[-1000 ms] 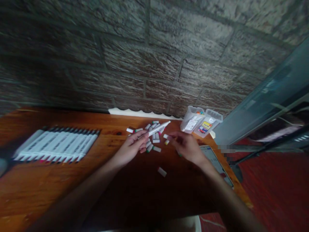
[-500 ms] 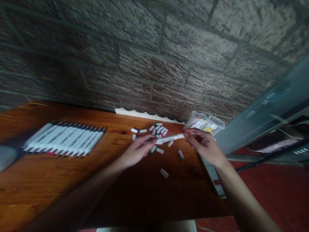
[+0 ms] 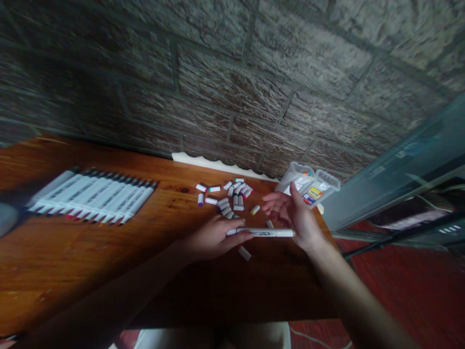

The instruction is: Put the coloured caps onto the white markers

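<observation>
A marker [image 3: 264,232] is pinched by the left hand [image 3: 220,237] above the table [image 3: 54,252], its cap [image 3: 284,233] apparently seated now that it is released by the right hand [image 3: 292,213], spread just beside it

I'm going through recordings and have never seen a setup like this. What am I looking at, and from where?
No machine here: these are a person's bare hands, seen by a camera worn on the head, looking forward and down. On the wooden table a row of white markers lies at the left, loose caps with coloured ends are scattered mid-table, and two clear boxes stand near the wall. The left hand holds a marker; the right hand is open by its far end.
</observation>
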`<state>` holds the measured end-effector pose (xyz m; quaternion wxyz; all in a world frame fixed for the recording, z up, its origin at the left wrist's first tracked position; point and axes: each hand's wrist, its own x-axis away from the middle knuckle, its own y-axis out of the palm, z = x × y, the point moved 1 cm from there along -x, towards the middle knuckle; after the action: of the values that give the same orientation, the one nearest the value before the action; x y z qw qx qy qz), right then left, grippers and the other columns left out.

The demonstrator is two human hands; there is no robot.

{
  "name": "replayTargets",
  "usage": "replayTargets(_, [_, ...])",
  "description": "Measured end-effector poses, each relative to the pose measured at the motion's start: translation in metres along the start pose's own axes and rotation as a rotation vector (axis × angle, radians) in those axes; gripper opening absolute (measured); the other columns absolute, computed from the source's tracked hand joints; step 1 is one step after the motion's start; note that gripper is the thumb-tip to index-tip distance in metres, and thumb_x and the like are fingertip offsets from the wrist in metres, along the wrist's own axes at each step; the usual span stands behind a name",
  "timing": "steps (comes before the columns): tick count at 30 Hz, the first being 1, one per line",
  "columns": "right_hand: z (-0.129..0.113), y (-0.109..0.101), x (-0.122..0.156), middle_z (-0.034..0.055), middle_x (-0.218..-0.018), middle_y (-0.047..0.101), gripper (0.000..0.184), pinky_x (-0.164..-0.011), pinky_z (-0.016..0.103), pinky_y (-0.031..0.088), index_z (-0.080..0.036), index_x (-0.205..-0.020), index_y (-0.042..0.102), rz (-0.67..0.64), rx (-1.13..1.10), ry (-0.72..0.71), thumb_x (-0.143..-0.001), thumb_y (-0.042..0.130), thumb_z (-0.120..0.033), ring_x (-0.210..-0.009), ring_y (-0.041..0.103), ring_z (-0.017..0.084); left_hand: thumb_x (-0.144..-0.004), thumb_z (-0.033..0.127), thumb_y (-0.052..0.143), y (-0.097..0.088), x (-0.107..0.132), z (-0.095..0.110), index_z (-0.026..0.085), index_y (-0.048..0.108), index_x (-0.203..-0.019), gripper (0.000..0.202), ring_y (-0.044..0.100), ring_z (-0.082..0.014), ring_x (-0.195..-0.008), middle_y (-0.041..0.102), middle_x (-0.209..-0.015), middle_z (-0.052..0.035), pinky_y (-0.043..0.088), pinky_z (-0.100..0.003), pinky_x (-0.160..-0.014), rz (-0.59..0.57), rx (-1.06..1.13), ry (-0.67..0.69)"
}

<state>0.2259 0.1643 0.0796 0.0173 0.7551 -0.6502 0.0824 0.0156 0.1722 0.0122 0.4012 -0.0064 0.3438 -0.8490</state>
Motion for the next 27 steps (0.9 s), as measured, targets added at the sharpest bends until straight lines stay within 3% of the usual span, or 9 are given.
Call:
replayTargets(3, [-0.002, 0.012, -0.005, 0.0109, -0.084, 0.070, 0.082, -0.065, 0.025, 0.047, -0.015, -0.089, 0.071, -0.074, -0.074, 0.042, -0.086, 0.029, -0.085, -0.073, 0.061, 0.014, -0.099, 0.051, 0.049, 0.008, 0.004, -0.001, 0.016, 0.058, -0.076, 0.043, 0.051, -0.0094, -0.061, 0.056, -0.065, 0.0007, 0.030, -0.021, -0.060, -0.023, 0.034, -0.023])
replayTargets(9, [-0.012, 0.015, -0.010, 0.0096, -0.079, 0.068, 0.082, -0.068, 0.026, 0.046, -0.016, -0.076, 0.065, -0.036, 0.114, -0.042, -0.086, 0.024, -0.086, -0.070, 0.059, 0.013, -0.097, 0.051, 0.052, 0.009, 0.005, 0.003, 0.016, 0.060, -0.077, 0.042, 0.049, -0.0086, -0.058, 0.056, -0.063, 0.0009, 0.029, -0.020, -0.058, 0.048, 0.065, -0.060])
replayTargets(13, [0.007, 0.005, -0.008, 0.0104, -0.084, 0.070, 0.081, -0.065, 0.027, 0.047, -0.016, -0.083, 0.067, -0.004, 0.046, 0.044, -0.080, 0.035, -0.090, -0.071, 0.061, 0.014, -0.096, 0.052, 0.056, 0.003, 0.002, 0.007, 0.017, 0.066, -0.087, 0.037, 0.053, -0.0092, -0.060, 0.062, -0.068, 0.0012, 0.028, -0.020, -0.058, 0.042, 0.026, -0.073])
replayTargets(18, [0.034, -0.005, 0.006, 0.0109, -0.093, 0.072, 0.071, -0.065, 0.027, 0.048, -0.017, -0.093, 0.066, 0.087, 0.034, 0.095, -0.086, 0.038, -0.082, -0.080, 0.066, 0.019, -0.095, 0.049, 0.059, -0.002, 0.002, 0.005, 0.019, 0.068, -0.094, 0.031, 0.057, -0.0109, -0.065, 0.066, -0.075, 0.0004, 0.031, -0.021, -0.061, 0.062, -0.014, -0.072])
replayTargets(22, [0.030, -0.004, 0.012, 0.0106, -0.096, 0.073, 0.070, -0.062, 0.027, 0.047, -0.017, -0.095, 0.068, -0.008, -0.030, 0.176, -0.086, 0.038, -0.080, -0.080, 0.066, 0.019, -0.096, 0.048, 0.057, 0.002, 0.002, 0.004, 0.017, 0.066, -0.081, 0.035, 0.055, -0.0111, -0.062, 0.062, -0.068, -0.0002, 0.030, -0.022, -0.058, 0.061, 0.004, -0.028])
replayTargets(27, [0.022, 0.000, 0.011, 0.0106, -0.096, 0.073, 0.076, -0.076, 0.030, 0.052, -0.017, -0.095, 0.068, -0.115, -0.055, 0.212, -0.088, 0.031, -0.082, -0.087, 0.067, 0.019, -0.095, 0.048, 0.057, 0.010, 0.003, 0.004, 0.018, 0.066, -0.080, 0.035, 0.054, -0.0106, -0.059, 0.064, -0.070, -0.0009, 0.031, -0.023, -0.056, 0.047, 0.037, 0.065])
